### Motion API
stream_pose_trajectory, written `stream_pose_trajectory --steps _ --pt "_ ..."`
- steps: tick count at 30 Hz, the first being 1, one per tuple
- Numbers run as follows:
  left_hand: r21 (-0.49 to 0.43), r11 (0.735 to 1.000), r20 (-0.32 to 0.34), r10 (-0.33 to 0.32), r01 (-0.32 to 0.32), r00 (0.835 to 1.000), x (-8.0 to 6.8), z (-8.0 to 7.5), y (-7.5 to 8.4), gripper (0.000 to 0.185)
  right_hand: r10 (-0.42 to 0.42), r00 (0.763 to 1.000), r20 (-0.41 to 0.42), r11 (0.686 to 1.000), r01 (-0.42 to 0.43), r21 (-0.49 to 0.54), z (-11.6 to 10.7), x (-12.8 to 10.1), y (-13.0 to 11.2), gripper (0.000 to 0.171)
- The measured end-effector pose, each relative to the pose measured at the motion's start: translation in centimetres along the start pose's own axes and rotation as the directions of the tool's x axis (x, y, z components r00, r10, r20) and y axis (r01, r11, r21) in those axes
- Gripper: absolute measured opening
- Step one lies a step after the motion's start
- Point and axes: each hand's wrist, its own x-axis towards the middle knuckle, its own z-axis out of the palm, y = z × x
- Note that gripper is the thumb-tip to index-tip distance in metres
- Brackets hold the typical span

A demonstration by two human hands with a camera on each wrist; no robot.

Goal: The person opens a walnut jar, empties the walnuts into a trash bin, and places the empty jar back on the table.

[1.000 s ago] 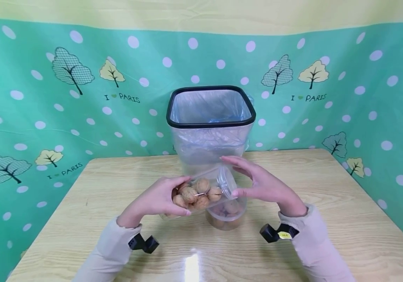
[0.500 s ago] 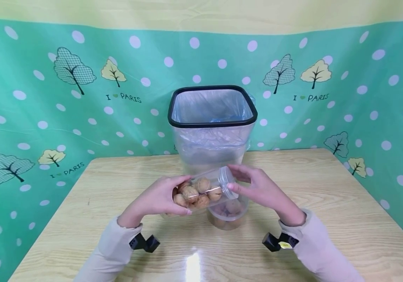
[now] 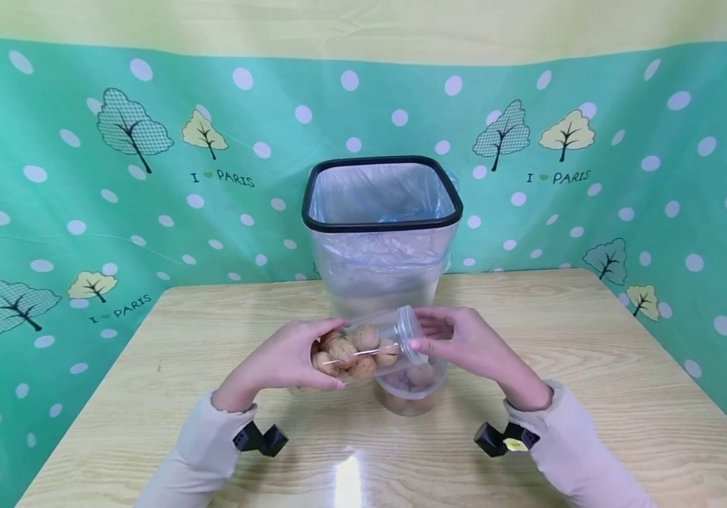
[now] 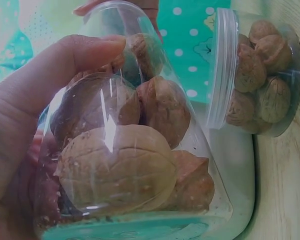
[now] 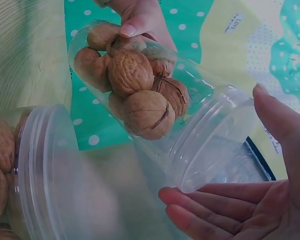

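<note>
My left hand [image 3: 309,356] grips a clear plastic jar [image 3: 357,349] of walnuts by its base and holds it tilted on its side above the table. The jar's clear lid [image 3: 411,331] points right. My right hand [image 3: 432,335] is closed around that lid, thumb in front and fingers behind. The left wrist view shows the thumb [image 4: 85,52] lying over the jar [image 4: 125,160]. In the right wrist view the lid [image 5: 215,145] sits between the thumb and fingers [image 5: 205,200]. A second lidded jar of walnuts [image 3: 411,391] stands on the table right under the held one.
A clear square bin [image 3: 381,212] with a black rim and a plastic liner stands behind the jars at the back of the wooden table [image 3: 592,367]. A green dotted cloth hangs behind and to both sides.
My right hand has come in from an open spread beside the lid and closed around it. The left hand keeps the jar almost where it was.
</note>
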Motion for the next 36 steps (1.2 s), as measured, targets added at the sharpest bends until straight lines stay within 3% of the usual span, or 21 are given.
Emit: stream_pose_trajectory --steps 12,28,36 --pt "-0.043 0.999 0.011 0.014 -0.013 1.0 -0.2 0.0 -0.3 0.075 -0.059 0.998 0.036 0.998 0.058 0.01 -0.1 0.2 1.0 0.066" --pt "0.006 1.0 0.013 0.026 -0.026 1.0 -0.3 -0.2 -0.8 0.076 -0.176 0.982 0.071 0.984 0.175 0.025 -0.3 0.4 1.8 0.072" --pt "-0.015 1.0 0.014 0.02 -0.02 1.0 -0.3 -0.2 -0.7 0.074 -0.228 0.968 0.101 0.974 0.228 0.008 -0.7 0.3 1.8 0.08"
